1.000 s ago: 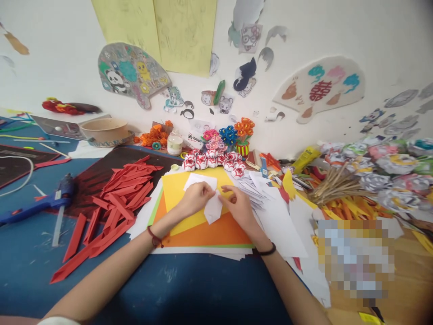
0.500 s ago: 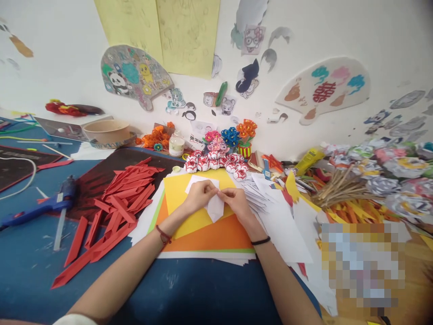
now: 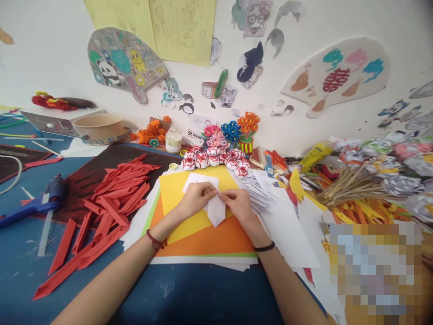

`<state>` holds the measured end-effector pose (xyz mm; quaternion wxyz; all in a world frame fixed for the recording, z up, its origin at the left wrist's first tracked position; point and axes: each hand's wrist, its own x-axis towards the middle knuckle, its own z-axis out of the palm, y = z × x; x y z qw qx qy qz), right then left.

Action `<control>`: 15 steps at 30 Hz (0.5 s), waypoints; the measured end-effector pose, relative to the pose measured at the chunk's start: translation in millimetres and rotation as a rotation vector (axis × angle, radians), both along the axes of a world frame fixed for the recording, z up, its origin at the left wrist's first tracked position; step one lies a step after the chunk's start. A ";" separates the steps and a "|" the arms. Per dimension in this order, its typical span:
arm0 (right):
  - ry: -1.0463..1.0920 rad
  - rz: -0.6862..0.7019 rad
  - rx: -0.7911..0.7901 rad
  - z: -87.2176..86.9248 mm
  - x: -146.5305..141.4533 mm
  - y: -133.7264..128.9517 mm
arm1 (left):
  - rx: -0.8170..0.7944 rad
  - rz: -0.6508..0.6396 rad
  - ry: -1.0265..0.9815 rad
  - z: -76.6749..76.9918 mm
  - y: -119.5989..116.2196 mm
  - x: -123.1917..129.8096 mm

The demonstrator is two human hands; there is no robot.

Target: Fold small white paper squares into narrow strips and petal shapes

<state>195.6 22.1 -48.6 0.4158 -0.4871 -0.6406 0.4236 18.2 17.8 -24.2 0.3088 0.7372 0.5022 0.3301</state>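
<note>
Between my hands is a folded piece of white paper (image 3: 216, 212), its pointed end hanging toward me. My left hand (image 3: 198, 197) pinches it from the left, and my right hand (image 3: 237, 203) pinches its right edge, with the fingertips of both hands almost meeting. Part of the paper is hidden behind my fingers. Another white sheet (image 3: 194, 178) shows just behind my left hand. Below lie a yellow sheet (image 3: 172, 189) and an orange sheet (image 3: 199, 246), stacked on green and white paper.
Folded red paper strips (image 3: 115, 198) are heaped on the left, near a blue glue gun (image 3: 43, 203). Folded white papers (image 3: 259, 194) lie to the right, by a bundle of sticks (image 3: 341, 185). Red-and-white paper flowers (image 3: 213, 160) and a glass jar (image 3: 173, 139) stand behind.
The camera view has shifted slightly. Both hands keep their pinch on the folded white paper, which hangs in nearly the same place with its point toward me.
</note>
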 end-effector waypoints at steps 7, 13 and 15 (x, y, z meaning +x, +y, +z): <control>0.029 -0.002 0.049 5.4 -3.3 -5.0 | 0.081 0.058 0.035 -0.8 -2.7 -1.5; 0.003 -0.047 0.098 5.9 -3.5 -7.4 | 0.041 0.026 -0.008 0.1 -4.3 -2.8; 0.000 -0.044 0.097 5.2 -3.3 -7.2 | 0.058 0.025 0.001 0.4 -5.4 -2.7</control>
